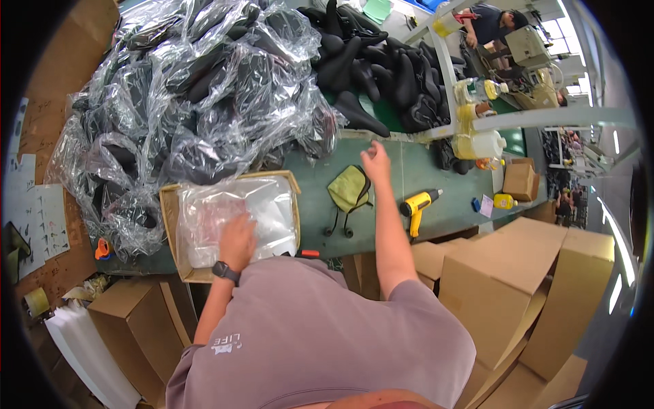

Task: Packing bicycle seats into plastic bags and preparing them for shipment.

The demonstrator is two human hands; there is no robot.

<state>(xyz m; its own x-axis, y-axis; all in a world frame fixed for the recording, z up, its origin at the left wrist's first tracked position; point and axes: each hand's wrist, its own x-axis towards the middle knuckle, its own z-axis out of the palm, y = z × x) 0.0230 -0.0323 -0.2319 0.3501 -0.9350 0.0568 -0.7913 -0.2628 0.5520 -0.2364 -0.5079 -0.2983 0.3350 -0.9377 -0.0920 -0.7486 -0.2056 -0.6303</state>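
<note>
My left hand (237, 240) is over the stack of clear plastic bags (272, 204) in a shallow cardboard box (172, 235). Motion smears its fingers, so their hold is unclear. Stretched forward over the green table, my right hand (376, 163) has thumb and forefinger apart with nothing seen between them. Just beyond it lies a bare black bicycle saddle (357, 114), apart from the fingers. A green and black saddle-shaped item (349, 189) with metal rails lies left of my right forearm. On the other side of that forearm rests a yellow and black heat gun (419, 204).
Plastic-wrapped saddles (204, 95) pile high at the back left; bare black saddles (395, 75) heap behind a ledge. Orange-handled scissors (103, 249) lie at the left. Cardboard cartons (504, 273) stand at my right. Bottles (480, 144) hang by a metal frame; another person (494, 27) works beyond.
</note>
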